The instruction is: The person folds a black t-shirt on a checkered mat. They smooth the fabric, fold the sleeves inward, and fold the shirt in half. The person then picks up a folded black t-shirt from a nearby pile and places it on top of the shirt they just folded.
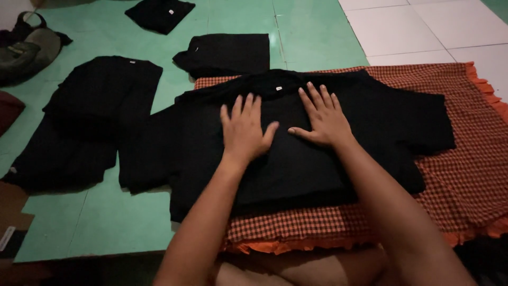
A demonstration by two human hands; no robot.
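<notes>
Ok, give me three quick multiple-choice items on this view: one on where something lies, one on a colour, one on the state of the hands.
1. Where does the black T-shirt under the hands lie?
A. On the orange checked cloth
B. On the white tiles
C. Inside the bag

2. What colour is the floor under the other black shirts at the left?
A. Red
B. Green
C. Yellow

3. How are the left hand and right hand placed?
A. Clenched in fists
B. Raised in the air
C. Flat, palms down, fingers spread on the shirt

Answers: 1 A, the checked cloth shows beneath the shirt's edges; 2 B, green tiles surround those shirts; 3 C, both palms press flat on the shirt's chest below the collar.
</notes>
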